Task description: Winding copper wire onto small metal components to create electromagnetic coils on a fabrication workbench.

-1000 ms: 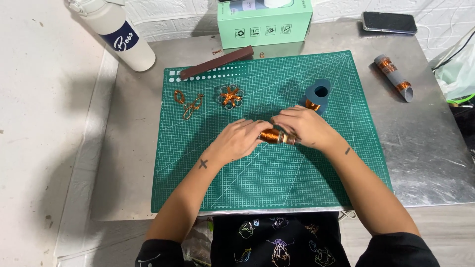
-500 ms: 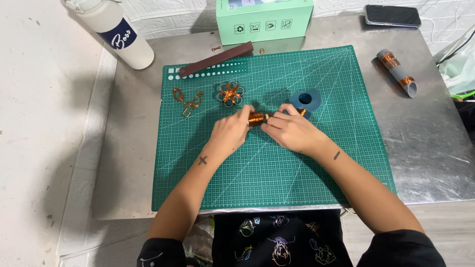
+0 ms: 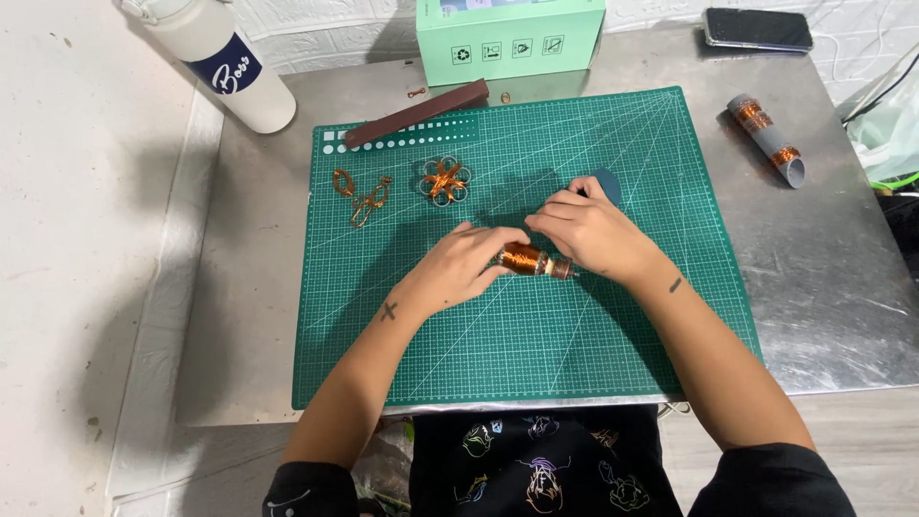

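Copper-wire coil [image 3: 532,259] lies mid cutting mat [image 3: 402,335], pinched between left hand [image 3: 459,268] and right hand [image 3: 586,235], fingers closed on it; winding step appears underway, next move likely needs steady tension; finished wire flower [image 3: 445,179] nearby.

Left hand [image 3: 461,268] and right hand [image 3: 592,233] gripped copper wire spool [image 3: 532,260] over green cutting mat [image 3: 536,335]; wire flower [image 3: 445,179] lay near; bottle [image 3: 225,62] on table [image 3: 833,278].

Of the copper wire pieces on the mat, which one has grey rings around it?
The flower-shaped copper piece, ringed by small grey loops. It lies right of the bare twisted copper shape, and farther from the person than the copper spool that both hands hold.
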